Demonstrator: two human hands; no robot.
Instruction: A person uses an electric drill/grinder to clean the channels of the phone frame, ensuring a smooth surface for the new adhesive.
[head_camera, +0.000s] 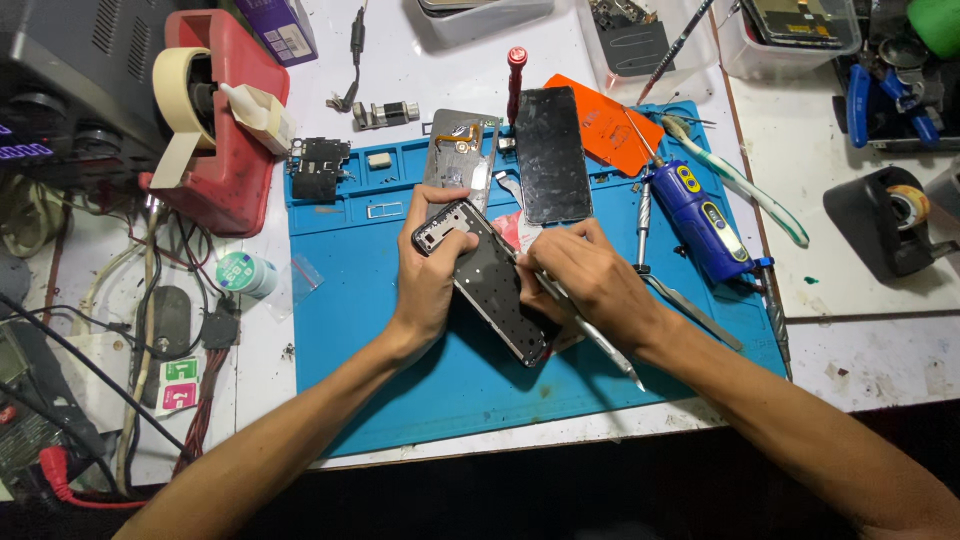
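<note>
My left hand (428, 272) grips the top end of an opened black phone body (492, 285), which lies tilted on the blue work mat (360, 330). My right hand (580, 280) rests on the phone's right edge and holds metal tweezers (600, 340), whose long end points toward the mat's near right. A detached black screen panel (552, 152) lies further back on the mat, beside a silver phone frame (458, 150).
A blue electric screwdriver (700, 222), a toothbrush (740, 180), an orange card (600, 125) and a red-handled tool (515, 80) lie at the back right. A red tape dispenser (215, 120) stands at the left, with cables and a small white bottle (240, 272) near it. Plastic trays line the back.
</note>
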